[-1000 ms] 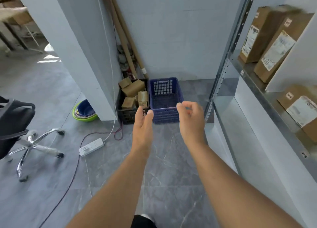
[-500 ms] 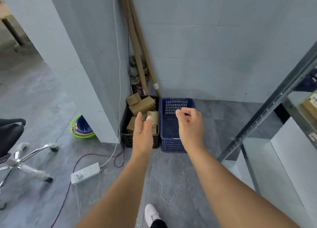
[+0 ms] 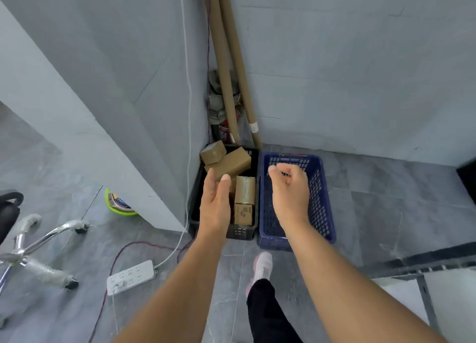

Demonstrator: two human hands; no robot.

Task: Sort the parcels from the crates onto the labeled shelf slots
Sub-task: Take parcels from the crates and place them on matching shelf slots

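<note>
While our left hand (image 3: 215, 206), fingers straight, and right hand (image 3: 289, 193), fingers loosely curled, hover empty near the black crate (image 3: 242, 233), tugging a lower parcel (image 3: 244, 193) could topple those leaning above

Grey tiled floor (image 3: 386, 213), pale walls (image 3: 334, 72), a chrome-legged office chair (image 3: 33, 250) at left.
</note>
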